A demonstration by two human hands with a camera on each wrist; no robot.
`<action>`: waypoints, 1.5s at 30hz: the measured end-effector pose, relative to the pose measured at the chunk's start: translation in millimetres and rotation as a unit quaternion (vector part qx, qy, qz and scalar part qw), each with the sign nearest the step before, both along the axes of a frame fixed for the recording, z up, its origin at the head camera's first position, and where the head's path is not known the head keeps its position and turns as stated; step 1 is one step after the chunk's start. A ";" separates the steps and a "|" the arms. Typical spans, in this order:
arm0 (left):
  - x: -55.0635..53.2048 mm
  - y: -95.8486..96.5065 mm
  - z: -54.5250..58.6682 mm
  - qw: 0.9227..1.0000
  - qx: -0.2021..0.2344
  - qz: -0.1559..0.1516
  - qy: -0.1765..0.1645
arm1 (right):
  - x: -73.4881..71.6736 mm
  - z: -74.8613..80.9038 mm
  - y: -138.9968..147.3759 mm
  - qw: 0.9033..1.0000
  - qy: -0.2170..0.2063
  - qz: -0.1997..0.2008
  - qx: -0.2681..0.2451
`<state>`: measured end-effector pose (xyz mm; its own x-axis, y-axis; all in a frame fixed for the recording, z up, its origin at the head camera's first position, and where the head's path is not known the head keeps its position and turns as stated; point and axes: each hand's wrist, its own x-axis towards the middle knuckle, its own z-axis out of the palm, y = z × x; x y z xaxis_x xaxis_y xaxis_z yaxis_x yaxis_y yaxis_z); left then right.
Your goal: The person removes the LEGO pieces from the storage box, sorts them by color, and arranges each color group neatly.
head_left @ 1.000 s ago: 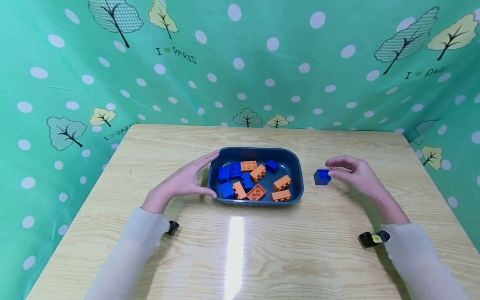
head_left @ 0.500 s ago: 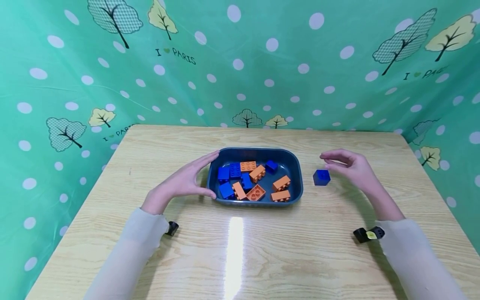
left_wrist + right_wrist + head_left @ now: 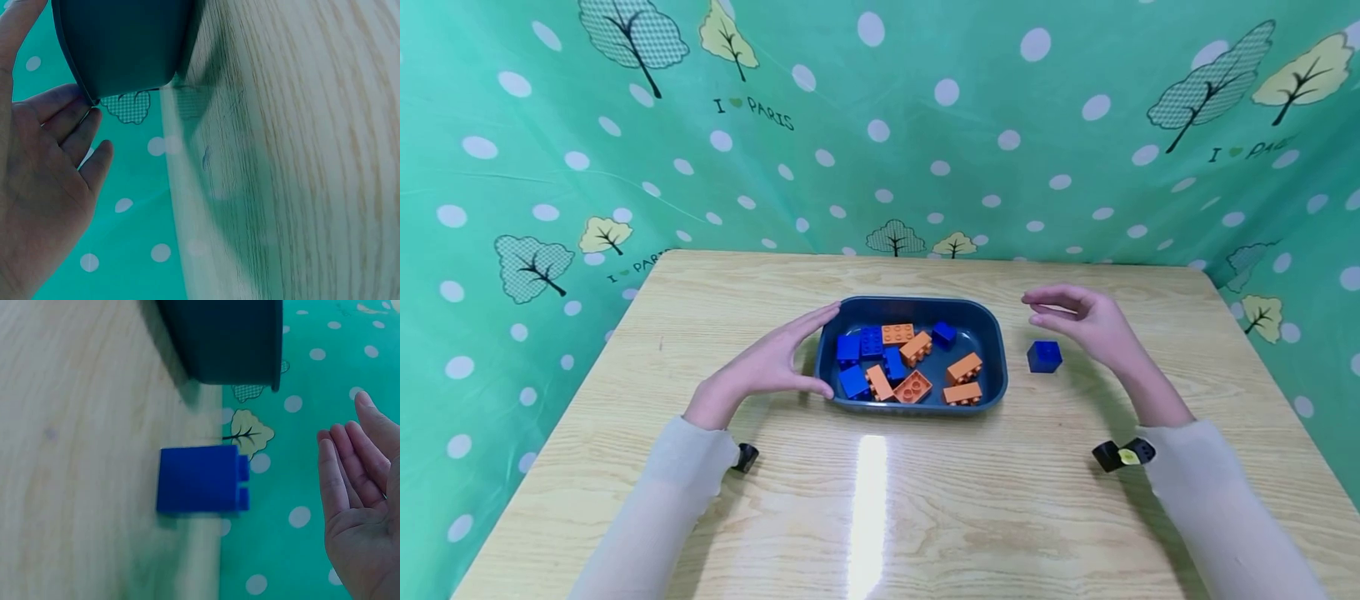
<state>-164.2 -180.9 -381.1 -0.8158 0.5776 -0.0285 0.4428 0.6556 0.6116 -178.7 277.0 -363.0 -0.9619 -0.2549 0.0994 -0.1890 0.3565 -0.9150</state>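
Note:
A dark blue rectangular plastic tub point(image 3: 917, 408) stands mid-table with several blue and orange toy building bricks point(image 3: 913, 387) lying loose in it. At its left end is my left hand point(image 3: 771, 358), thumb and fingers spread and fairly straight; the fingertips meet the rim in the left wrist view. One blue brick point(image 3: 1044, 357) stands upright on the table right of the tub, studs up; the right wrist view shows its side. My right hand point(image 3: 1090, 325) hovers above and behind this brick, fingers loosely bent, thumb apart, nothing in its grasp.
The wooden table point(image 3: 1000, 500) ends at a green dotted curtain point(image 3: 820, 167) along the back and sides. A bright light reflection point(image 3: 868, 508) streaks the table in front of the tub. Small black wrist cameras point(image 3: 1123, 455) sit at both sleeves.
My right hand has let go of the lone blue brick, risen off it and moved left toward the tub. The brick stays in place. My left hand and the tub have not moved.

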 end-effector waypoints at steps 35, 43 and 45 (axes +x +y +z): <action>0.2 -2.8 -1.4 1.000 0.006 -0.013 0.003 | -71.1 42.9 -133.8 0.980 0.086 0.147 -0.101; 0.3 -2.8 -0.6 1.000 0.007 -0.014 0.003 | -81.1 32.3 -161.6 0.968 0.109 0.198 -0.105; -0.2 -3.0 -1.1 1.000 0.008 -0.015 0.001 | -82.1 31.3 -165.9 0.967 0.104 0.210 -0.096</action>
